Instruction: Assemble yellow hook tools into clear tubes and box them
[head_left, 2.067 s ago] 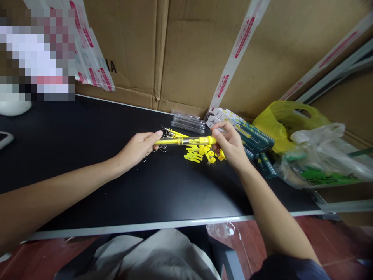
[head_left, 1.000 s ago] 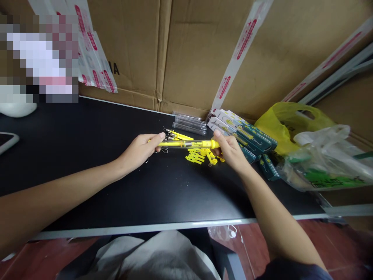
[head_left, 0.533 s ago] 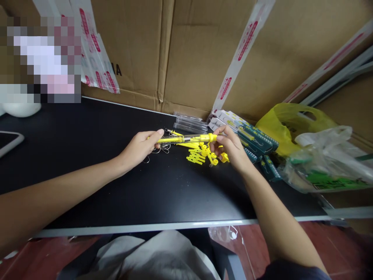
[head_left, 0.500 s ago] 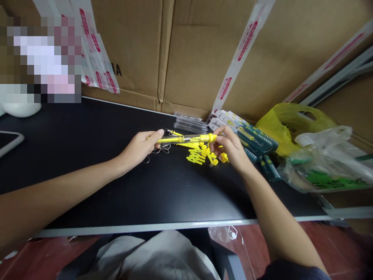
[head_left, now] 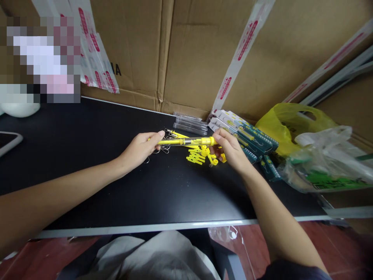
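A slim clear tube (head_left: pixel 188 141) with yellow and metal parts inside lies level between my hands, above the black table. My left hand (head_left: pixel 144 147) is closed around its left end. At the other end, the fingers of my right hand (head_left: pixel 229 147) are pinched on a yellow cap (head_left: pixel 208 140) that sits at the tube's mouth. Below and behind the tube are small yellow plastic pieces (head_left: pixel 196 156) and several metal hooks (head_left: pixel 164 149), partly hidden by my hands and the tube.
Clear empty tubes (head_left: pixel 190 124) lie at the back by the cardboard wall (head_left: pixel 192 58). Dark green printed boxes (head_left: pixel 253 136) are piled to their right, beside yellow and clear plastic bags (head_left: pixel 335 163). A phone (head_left: pixel 10 142) rests at the far left.
My right hand has shifted slightly left and down with the yellow cap, which now sits closer against the tube's end. My left hand keeps its hold almost unmoved.
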A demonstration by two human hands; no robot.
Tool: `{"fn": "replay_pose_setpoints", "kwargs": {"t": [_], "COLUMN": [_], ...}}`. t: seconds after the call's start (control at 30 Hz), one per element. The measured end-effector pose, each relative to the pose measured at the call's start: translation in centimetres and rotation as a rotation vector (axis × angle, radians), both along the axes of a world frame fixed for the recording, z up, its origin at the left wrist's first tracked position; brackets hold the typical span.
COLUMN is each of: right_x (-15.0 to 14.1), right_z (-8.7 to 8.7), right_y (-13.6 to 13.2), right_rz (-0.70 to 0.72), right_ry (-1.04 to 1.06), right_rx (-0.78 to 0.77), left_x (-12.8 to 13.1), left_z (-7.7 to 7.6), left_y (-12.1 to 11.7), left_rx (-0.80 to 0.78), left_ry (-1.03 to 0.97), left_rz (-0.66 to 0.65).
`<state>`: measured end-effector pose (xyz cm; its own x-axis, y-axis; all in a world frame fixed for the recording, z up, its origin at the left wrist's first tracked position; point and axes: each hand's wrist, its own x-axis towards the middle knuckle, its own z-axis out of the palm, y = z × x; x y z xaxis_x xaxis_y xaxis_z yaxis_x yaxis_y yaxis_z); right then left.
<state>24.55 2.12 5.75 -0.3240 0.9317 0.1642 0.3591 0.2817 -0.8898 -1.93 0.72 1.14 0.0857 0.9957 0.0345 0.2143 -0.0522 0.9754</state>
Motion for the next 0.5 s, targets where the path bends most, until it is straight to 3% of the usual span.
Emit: {"fn": "replay_pose_setpoints", "kwargs": {"t": [0.5], "right_x": [-0.16], "right_z": [-0.18], "right_y": [-0.1], "right_rz": [-0.007], "right_ry": [-0.073], "right_rx": [0.05], "left_x": [-0.03], "left_z": [-0.06], "left_y": [-0.12], "left_rx": [0.005], "left_ry": [0.015], "left_rz": [-0.009]}}
